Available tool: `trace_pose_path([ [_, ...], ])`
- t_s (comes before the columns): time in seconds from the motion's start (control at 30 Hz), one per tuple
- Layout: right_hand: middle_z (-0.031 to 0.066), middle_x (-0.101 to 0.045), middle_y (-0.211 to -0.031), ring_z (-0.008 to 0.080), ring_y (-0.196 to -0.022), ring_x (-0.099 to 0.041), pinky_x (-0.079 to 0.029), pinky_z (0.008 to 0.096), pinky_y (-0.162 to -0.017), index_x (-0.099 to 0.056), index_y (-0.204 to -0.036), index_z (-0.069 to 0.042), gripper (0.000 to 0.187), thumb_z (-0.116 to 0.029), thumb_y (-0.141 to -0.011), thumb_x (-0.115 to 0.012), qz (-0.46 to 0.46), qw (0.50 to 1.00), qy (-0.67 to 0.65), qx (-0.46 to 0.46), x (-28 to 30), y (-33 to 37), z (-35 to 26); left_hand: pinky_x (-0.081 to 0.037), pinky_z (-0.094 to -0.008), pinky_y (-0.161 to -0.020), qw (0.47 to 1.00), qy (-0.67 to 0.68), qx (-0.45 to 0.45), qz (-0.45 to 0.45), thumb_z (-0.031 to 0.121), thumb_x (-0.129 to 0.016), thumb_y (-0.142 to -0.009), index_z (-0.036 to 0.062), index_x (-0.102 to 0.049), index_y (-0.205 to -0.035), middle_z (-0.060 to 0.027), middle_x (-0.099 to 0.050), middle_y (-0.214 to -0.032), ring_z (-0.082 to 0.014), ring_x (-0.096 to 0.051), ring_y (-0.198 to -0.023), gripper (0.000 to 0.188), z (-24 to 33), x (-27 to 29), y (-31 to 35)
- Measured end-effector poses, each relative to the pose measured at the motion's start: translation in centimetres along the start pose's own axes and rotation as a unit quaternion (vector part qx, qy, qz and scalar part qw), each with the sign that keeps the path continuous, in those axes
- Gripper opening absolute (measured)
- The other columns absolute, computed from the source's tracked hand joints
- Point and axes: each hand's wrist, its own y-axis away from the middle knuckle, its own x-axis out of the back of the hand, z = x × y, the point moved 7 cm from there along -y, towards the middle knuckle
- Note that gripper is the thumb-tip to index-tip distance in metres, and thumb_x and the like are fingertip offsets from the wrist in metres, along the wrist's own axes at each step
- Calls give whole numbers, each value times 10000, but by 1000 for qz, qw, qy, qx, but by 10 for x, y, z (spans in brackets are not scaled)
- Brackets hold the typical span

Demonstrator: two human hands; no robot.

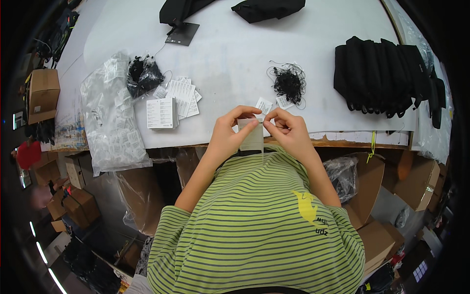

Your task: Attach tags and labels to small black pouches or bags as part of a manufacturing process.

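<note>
Near the table's front edge, my left hand (231, 130) pinches a pale, translucent tag (251, 137) between thumb and fingers. The tag hangs down in front of my striped shirt. Beside it, my right hand (293, 131) is closed, its thumb and forefinger pinched together at the tag's upper corner. What those fingertips hold is too small to make out. Just beyond my hands lie two small white printed labels, one left (263, 105) and one right (284, 101). A tangle of black strings (289, 84) sits behind them.
At left stand a stack of white printed cards (160, 113), loose cards (181, 95), a bag of black strings (145, 77) and a large clear bag of labels (111, 115). Black fabric goods (374, 73) are piled right; others (268, 9) lie at the far edge. Cardboard boxes (384, 240) flank me below.
</note>
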Motion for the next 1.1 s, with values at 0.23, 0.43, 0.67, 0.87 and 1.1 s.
trace_pose_path([
  [0.23, 18, -304, -464, 117, -423, -295, -253, 276, -438, -603, -844, -50, 96, -139, -832, -637, 41, 994, 88, 42, -1, 8, -3, -463, -280, -840, 996, 67, 60, -18, 124, -669, -826, -8, -620, -996, -55, -648, -956, -126, -603, -907, 221, -17, -1, 8],
  [0.43, 48, -437, -509, 164, -423, -420, -329, 295, -429, -621, -844, -62, 85, -130, -817, -664, 118, 972, 143, 146, -5, 16, -14, -469, -270, -817, 992, 104, 74, 14, 122, -677, -820, -10, -622, -994, -53, -651, -932, -116, -609, -882, 225, -11, -3, 13],
  [0.67, 57, -492, -545, 163, -429, -454, -344, 286, -428, -637, -854, -53, 96, -108, -795, -689, 138, 965, 146, 170, -2, 18, -18, -475, -245, -738, 996, 24, 11, 85, 85, -675, -810, 6, -660, -923, -44, -661, -866, -104, -613, -788, 139, 11, 1, 18],
  [0.87, 43, -451, -514, 140, -416, -411, -323, 276, -421, -651, -846, -57, 92, -107, -784, -696, 126, 966, 150, 166, -2, 19, -22, -473, -258, -674, 989, -65, -69, 110, 37, -676, -782, 26, -675, -893, -57, -646, -819, -137, -598, -722, 112, 26, 3, 19],
  [1.1, 15, -374, -482, 99, -422, -320, -263, 258, -421, -652, -853, -57, 87, -109, -795, -691, 108, 983, 104, 107, 1, 16, -16, -487, -255, -648, 964, -175, -170, 107, -22, -694, -752, 18, -696, -912, -64, -651, -853, -136, -600, -737, 166, 42, -1, 22],
])
